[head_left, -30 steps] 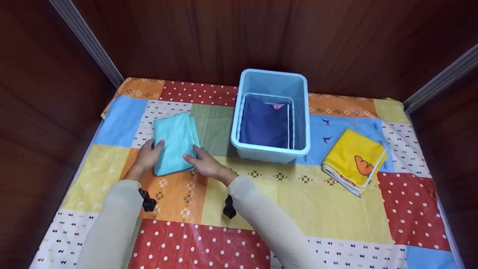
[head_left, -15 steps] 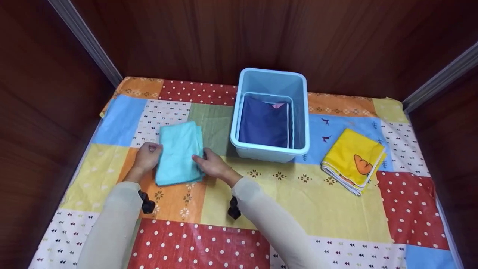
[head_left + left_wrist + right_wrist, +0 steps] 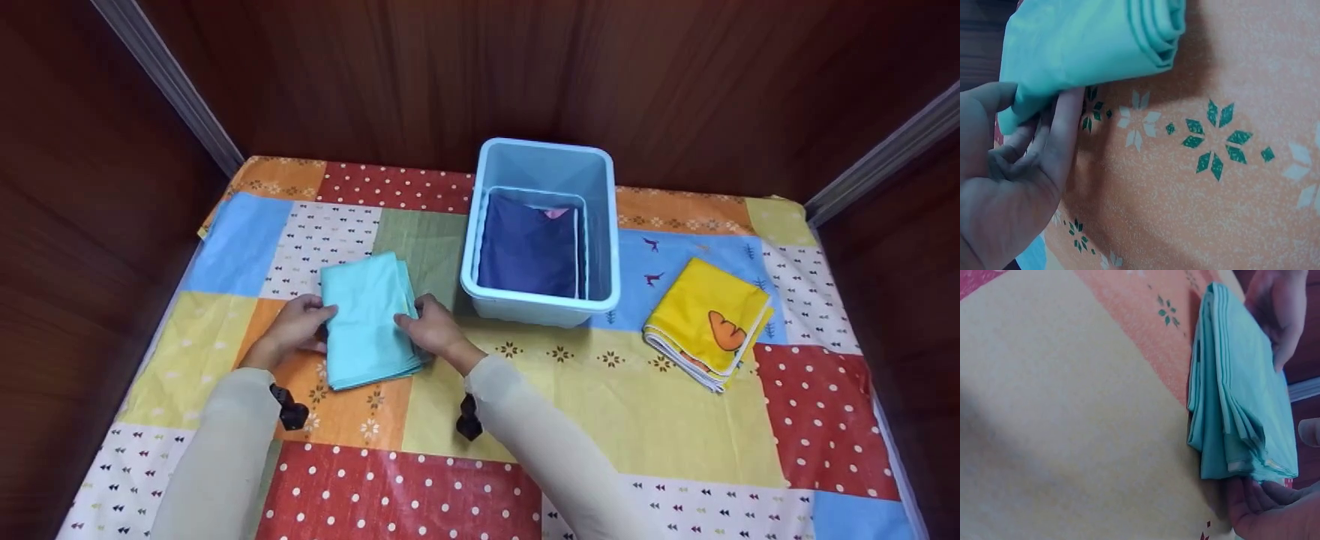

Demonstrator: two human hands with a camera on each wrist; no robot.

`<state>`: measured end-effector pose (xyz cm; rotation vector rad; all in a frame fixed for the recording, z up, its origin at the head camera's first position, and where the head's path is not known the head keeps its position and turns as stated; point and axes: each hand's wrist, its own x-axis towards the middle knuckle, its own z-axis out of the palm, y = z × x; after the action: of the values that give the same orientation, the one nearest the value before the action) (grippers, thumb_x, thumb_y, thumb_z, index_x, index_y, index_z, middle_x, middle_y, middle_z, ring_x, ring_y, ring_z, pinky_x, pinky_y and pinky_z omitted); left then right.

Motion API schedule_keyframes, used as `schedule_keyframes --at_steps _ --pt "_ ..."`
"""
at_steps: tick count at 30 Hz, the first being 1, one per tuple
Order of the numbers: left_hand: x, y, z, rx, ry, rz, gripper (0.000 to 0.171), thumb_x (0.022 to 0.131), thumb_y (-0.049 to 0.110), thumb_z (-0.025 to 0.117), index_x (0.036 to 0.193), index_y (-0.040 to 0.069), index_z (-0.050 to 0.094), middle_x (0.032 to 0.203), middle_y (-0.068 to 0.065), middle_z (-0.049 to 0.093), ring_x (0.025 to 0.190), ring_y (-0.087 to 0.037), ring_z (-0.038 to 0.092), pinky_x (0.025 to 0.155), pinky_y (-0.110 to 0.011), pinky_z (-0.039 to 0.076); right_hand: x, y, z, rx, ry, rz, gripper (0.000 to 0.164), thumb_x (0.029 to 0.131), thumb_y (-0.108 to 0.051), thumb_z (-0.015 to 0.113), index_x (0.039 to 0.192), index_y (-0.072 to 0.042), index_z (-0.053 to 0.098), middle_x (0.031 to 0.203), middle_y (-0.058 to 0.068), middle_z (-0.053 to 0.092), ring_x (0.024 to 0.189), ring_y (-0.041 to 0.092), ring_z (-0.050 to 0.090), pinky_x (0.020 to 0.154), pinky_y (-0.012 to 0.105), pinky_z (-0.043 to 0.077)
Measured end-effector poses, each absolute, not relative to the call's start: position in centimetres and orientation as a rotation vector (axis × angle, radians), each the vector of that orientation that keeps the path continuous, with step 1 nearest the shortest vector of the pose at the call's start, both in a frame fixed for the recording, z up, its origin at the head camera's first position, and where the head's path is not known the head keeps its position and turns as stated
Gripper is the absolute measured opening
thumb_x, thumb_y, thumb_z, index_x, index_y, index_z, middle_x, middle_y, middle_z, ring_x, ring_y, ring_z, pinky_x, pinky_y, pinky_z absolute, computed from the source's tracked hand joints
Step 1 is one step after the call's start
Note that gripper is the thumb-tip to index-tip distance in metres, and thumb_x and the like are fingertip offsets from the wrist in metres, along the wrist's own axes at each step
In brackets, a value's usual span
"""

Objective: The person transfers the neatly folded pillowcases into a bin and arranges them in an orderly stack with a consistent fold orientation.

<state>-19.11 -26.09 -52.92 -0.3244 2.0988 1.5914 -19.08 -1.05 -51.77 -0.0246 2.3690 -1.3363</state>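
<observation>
We look down at a folded rectangle of thin turquoise cloth point(image 3: 371, 322) at the left of a patchwork-patterned desk point(image 3: 525, 405). The person's left hand point(image 3: 295, 327) grips its left edge, thumb on top and fingers underneath; the right hand point(image 3: 435, 328) pinches the right edge the same way. We judge that the loose layers on the right could slip or fan open if either grip slackens or the hands pull unevenly. The fabric looks smooth and soft, its stacked folds rounded at the edges. To its right stands a pale-blue, round-cornered bin point(image 3: 544, 172), apparently plastic, with a flat navy cloth point(image 3: 527, 251) inside. Farther right lies a folded yellow cloth point(image 3: 697, 307) with white edging and an orange print.
</observation>
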Motion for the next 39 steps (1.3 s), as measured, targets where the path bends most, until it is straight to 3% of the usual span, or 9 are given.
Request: schedule_keyframes --at_steps 5,11,18,21,26,30,33,39 --pt "-18.8 -26.5 -53.1 -0.256 1.963 1.652 0.045 0.108 0.024 0.049 0.136 -0.010 0.040 0.101 -0.011 0.059 0.083 -0.017 0.064 0.072 -0.034 0.061 -19.1 -0.8 -52.2 0.044 2.284 -1.389 0.048 0.101 -0.030 0.063 0.132 0.003 0.049 0.122 0.019 0.061 0.111 0.026 0.058 0.098 0.042 0.050" --pt "-18.5 -26.8 -53.5 -0.184 1.856 1.677 0.055 0.109 0.025 0.049 0.150 -0.008 0.034 0.112 -0.013 0.065 0.090 -0.020 0.070 0.073 -0.037 0.061 -19.3 -0.7 -52.5 0.063 2.253 -1.402 0.038 0.098 -0.024 0.067 0.123 0.002 0.055 0.111 0.014 0.062 0.097 0.022 0.057 0.090 0.039 0.052" --pt "-18.3 -26.8 -53.8 -0.117 1.837 1.704 0.061 0.109 0.020 0.049 0.158 -0.003 0.023 0.126 -0.019 0.061 0.099 -0.023 0.069 0.078 -0.038 0.061 -19.5 -0.4 -53.0 -0.006 2.246 -1.449 0.036 0.093 -0.008 0.069 0.124 0.005 0.057 0.119 0.018 0.060 0.106 0.025 0.056 0.098 0.043 0.050" --pt "-18.2 -26.7 -54.0 -0.104 1.870 1.717 0.067 0.108 0.017 0.051 0.161 0.000 0.015 0.136 -0.024 0.056 0.100 -0.021 0.069 0.081 -0.038 0.060 -19.5 -0.3 -53.1 -0.038 2.262 -1.459 0.034 0.090 -0.002 0.069 0.121 0.004 0.057 0.114 0.014 0.059 0.102 0.024 0.054 0.095 0.042 0.050" --pt "-18.4 -26.3 -54.4 -0.109 1.971 1.723 0.066 0.104 0.011 0.056 0.159 -0.001 0.021 0.141 -0.022 0.056 0.098 -0.014 0.069 0.084 -0.034 0.058 -19.6 -0.2 -53.1 -0.092 2.318 -1.456 0.025 0.084 0.006 0.068 0.106 0.001 0.057 0.095 0.006 0.052 0.090 0.022 0.050 0.081 0.036 0.049" --pt "-18.2 -26.1 -54.7 -0.118 2.032 1.757 0.064 0.104 0.010 0.058 0.158 -0.003 0.025 0.139 -0.023 0.057 0.096 -0.010 0.068 0.081 -0.031 0.058 -19.6 -0.2 -53.2 -0.141 2.375 -1.444 0.024 0.082 0.006 0.067 0.104 0.000 0.058 0.099 0.007 0.053 0.093 0.021 0.049 0.085 0.036 0.048" --pt "-17.9 -26.2 -54.9 -0.117 2.024 1.821 0.063 0.104 0.009 0.056 0.158 -0.003 0.025 0.135 -0.018 0.061 0.097 -0.008 0.068 0.082 -0.029 0.057 -19.6 -0.3 -53.4 -0.192 2.416 -1.439 0.024 0.083 0.004 0.068 0.106 0.000 0.059 0.107 0.010 0.053 0.097 0.021 0.048 0.090 0.038 0.047" --pt "-17.3 -26.0 -55.1 -0.120 1.925 1.950 0.059 0.106 0.007 0.052 0.157 -0.001 0.023 0.116 0.004 0.069 0.099 -0.010 0.069 0.086 -0.029 0.057 -19.4 -0.1 -54.0 -0.285 2.375 -1.528 0.023 0.088 0.004 0.066 0.105 -0.002 0.053 0.108 0.011 0.059 0.101 0.023 0.052 0.095 0.039 0.047"
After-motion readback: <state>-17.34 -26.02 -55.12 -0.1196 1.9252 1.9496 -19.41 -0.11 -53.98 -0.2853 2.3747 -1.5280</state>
